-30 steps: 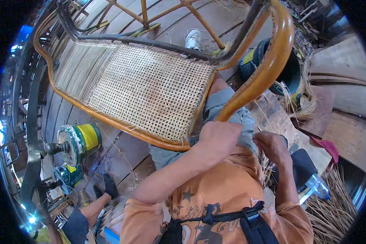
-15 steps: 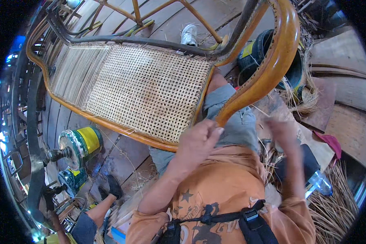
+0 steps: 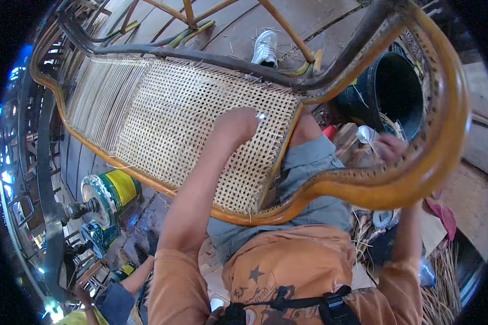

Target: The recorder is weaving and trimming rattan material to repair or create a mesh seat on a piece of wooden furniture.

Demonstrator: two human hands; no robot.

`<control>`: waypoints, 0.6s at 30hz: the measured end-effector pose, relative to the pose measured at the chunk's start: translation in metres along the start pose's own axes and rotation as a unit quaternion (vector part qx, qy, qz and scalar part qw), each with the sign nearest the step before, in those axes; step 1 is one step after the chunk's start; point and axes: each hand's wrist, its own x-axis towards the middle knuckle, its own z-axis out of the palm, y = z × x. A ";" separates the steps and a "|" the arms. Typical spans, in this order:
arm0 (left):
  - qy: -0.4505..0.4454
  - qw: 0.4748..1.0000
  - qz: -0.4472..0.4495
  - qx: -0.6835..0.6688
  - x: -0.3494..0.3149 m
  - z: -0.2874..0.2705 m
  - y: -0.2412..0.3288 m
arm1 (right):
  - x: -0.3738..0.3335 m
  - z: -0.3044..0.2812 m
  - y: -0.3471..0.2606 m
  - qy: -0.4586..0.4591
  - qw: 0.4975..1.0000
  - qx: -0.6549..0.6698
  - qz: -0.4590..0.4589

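A long seat panel of woven cane (image 3: 200, 116) lies across my lap, edged by a glossy orange-brown rattan frame (image 3: 363, 187). Over the panel's right part is my left hand (image 3: 237, 125), its fingers closed. A small shiny spot shows at its tip, too small to name. Inside the curved loop of the frame, my right hand (image 3: 385, 149) has its fingers bent together beside a whitish rounded thing (image 3: 366, 134). Whatever that hand grips, if anything, is blurred. Small dark holes line the loop's inner edge.
A dark green bucket (image 3: 398, 89) lies tipped beyond the loop. Green-and-yellow tins (image 3: 116, 189) stand at left beside a dark turned post. Cane strips (image 3: 444, 287) are heaped at lower right near a dark red cloth (image 3: 442, 216). Another person's leg (image 3: 138, 275) shows at lower left.
My left hand has let go of the frame's curved end and moved up over the cane panel. My right hand has moved up into the loop. The loop now sits lower and further right.
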 end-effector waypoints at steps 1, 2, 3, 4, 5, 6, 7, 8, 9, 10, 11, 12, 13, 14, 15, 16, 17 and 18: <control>-0.007 1.000 -0.011 0.024 0.013 -0.001 0.000 | 0.014 0.001 0.025 -0.040 0.995 0.038 -0.088; -0.015 0.998 -0.017 0.057 0.030 -0.002 0.005 | 0.031 0.020 0.009 0.005 0.985 -0.016 -0.172; -0.019 0.998 -0.011 0.056 0.046 -0.002 0.009 | 0.053 0.039 -0.001 0.023 0.980 0.001 -0.200; -0.029 0.998 0.002 0.062 0.058 -0.003 0.012 | 0.074 0.055 -0.009 0.038 0.972 0.019 -0.230; -0.039 0.997 0.008 0.069 0.065 -0.003 0.007 | 0.091 0.071 -0.019 0.030 0.972 0.022 -0.231; -0.055 0.996 0.010 0.063 0.073 -0.004 0.007 | 0.103 0.078 -0.028 0.037 0.967 -0.030 -0.252; -0.057 0.996 0.011 0.062 0.080 -0.004 0.007 | 0.113 0.082 -0.034 0.044 0.958 -0.081 -0.273; -0.045 0.996 0.001 0.072 0.085 -0.004 0.007 | 0.120 0.084 -0.040 0.043 0.958 -0.082 -0.271; -0.035 0.996 -0.011 0.082 0.087 -0.004 0.010 | 0.126 0.085 -0.044 0.032 0.961 -0.094 -0.256; -0.037 0.996 -0.010 0.079 0.090 -0.006 0.012 | 0.131 0.086 -0.046 0.021 0.964 -0.107 -0.242; -0.051 0.995 -0.016 0.081 0.093 -0.009 0.014 | 0.134 0.086 -0.047 0.019 0.964 -0.109 -0.240; -0.064 0.994 -0.022 0.083 0.093 -0.012 0.018 | 0.136 0.086 -0.049 0.011 0.968 -0.094 -0.231; -0.066 0.994 -0.022 0.081 0.095 -0.012 0.019 | 0.137 0.086 -0.050 0.004 0.972 -0.079 -0.223; -0.069 0.994 -0.019 0.082 0.099 -0.012 0.021 | 0.138 0.086 -0.052 0.002 0.972 -0.081 -0.221; -0.072 0.994 -0.017 0.083 0.100 -0.012 0.022 | 0.139 0.086 -0.054 -0.007 0.974 -0.105 -0.199; -0.072 0.994 -0.018 0.081 0.101 -0.013 0.025 | 0.140 0.087 -0.056 -0.017 0.976 -0.129 -0.176; -0.075 0.993 -0.005 0.091 0.102 -0.013 0.027 | 0.143 0.090 -0.052 -0.018 0.976 -0.131 -0.176; -0.078 0.992 0.008 0.101 0.101 -0.015 0.029 | 0.144 0.094 -0.047 0.008 0.968 -0.140 -0.208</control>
